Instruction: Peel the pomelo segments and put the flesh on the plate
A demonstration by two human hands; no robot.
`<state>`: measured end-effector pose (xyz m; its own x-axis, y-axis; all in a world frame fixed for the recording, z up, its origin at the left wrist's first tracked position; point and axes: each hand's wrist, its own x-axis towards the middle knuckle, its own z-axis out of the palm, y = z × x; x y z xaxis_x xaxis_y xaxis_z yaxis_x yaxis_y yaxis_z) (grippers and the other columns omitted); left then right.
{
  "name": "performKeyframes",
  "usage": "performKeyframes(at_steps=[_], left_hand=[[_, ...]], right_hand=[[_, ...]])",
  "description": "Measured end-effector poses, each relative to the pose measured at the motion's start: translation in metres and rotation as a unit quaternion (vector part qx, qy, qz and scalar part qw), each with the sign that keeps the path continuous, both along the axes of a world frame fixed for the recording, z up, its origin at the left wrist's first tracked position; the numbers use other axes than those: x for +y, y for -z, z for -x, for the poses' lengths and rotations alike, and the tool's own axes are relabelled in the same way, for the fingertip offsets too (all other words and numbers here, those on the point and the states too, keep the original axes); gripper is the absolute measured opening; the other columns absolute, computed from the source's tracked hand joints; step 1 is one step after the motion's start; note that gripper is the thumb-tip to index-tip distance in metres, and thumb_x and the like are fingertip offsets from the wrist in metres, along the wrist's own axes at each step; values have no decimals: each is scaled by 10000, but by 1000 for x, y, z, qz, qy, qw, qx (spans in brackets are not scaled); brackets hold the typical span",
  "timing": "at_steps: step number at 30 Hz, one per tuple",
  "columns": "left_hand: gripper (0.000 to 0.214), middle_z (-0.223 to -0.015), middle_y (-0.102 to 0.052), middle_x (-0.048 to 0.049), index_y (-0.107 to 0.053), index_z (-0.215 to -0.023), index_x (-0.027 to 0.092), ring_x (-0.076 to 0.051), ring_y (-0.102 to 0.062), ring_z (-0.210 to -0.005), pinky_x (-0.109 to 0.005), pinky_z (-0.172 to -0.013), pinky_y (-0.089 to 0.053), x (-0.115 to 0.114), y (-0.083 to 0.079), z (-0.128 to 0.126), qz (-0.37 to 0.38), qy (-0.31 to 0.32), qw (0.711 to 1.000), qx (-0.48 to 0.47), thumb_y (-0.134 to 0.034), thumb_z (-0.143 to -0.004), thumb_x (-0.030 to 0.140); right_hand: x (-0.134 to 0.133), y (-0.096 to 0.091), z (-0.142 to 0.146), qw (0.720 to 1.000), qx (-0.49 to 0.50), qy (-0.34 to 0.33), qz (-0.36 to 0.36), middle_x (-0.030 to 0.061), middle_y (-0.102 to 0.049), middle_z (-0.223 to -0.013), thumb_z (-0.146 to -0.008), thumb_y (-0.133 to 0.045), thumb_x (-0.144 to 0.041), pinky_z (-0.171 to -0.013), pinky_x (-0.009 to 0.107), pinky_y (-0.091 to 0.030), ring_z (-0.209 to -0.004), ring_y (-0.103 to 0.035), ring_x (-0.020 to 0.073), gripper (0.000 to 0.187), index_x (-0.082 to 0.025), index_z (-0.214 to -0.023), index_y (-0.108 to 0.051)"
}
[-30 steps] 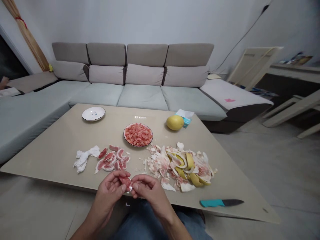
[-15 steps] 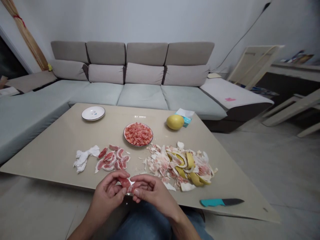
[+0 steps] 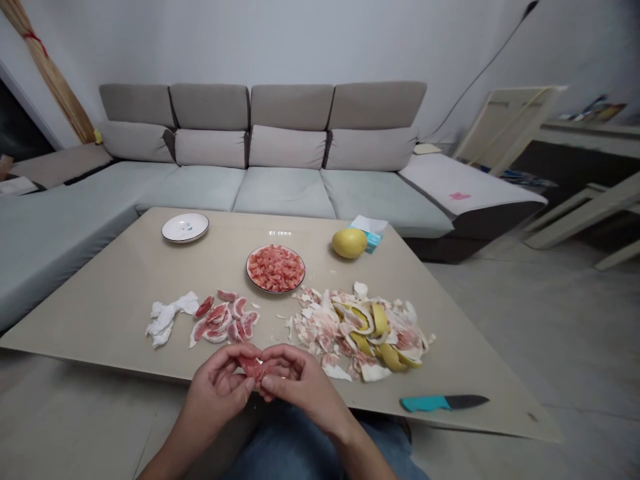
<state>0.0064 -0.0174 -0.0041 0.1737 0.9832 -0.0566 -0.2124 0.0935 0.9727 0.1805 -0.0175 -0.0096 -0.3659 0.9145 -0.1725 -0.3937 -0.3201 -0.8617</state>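
Between my two hands, over the table's front edge, is a red pomelo segment (image 3: pixel 251 367). My left hand (image 3: pixel 223 380) is closed with fingers and thumb on its left side. The fingers of my right hand (image 3: pixel 295 377) pinch its right end. Just beyond my left hand lie several pomelo segments (image 3: pixel 219 320) with white membrane on them. A heap of peel and membrane scraps (image 3: pixel 357 330) spreads beyond my right hand. Farther back, a dark-rimmed plate (image 3: pixel 248 272) bears a pile of red pomelo pulp (image 3: pixel 277 267).
A knife (image 3: pixel 443 403) with a teal handle lies by the front right edge. A whole yellow pomelo (image 3: pixel 349 243) rests against a blue tissue pack (image 3: pixel 373 239). Crumpled white tissue (image 3: pixel 167 318) is at left, a second plate (image 3: pixel 185 228) at back left. A sofa (image 3: pixel 280 190) stands behind the table.
My hands have drawn slightly closer together, and the segment between them has shifted a little. The things on the table have stayed put.
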Motion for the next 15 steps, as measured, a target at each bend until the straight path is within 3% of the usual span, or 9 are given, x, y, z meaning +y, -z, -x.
performKeyframes(at_steps=[8, 15], left_hand=[[342, -818, -683, -69, -718, -890, 172, -194, -642, -762, -269, -700, -550, 8, 5, 1, 45, 5, 999, -14, -840, -613, 332], [321, -882, -682, -68, -714, -928, 169, -153, -616, -719, -246, -671, -525, 3, -14, -2, 104, 14, 993, -56, -822, -655, 300]], right_hand=[[3, -5, -3, 999, -37, -13, -5, 9, -697, -685, -682, -825, -371, -597, 228, -505, -591, -655, 112, 339, -132, -868, -672], [4, -5, -10, 998, 7, -64, 10, 42, -708, -723, -674, -831, -365, -570, 230, -517, -578, -655, 111, 367, -111, -902, -698]])
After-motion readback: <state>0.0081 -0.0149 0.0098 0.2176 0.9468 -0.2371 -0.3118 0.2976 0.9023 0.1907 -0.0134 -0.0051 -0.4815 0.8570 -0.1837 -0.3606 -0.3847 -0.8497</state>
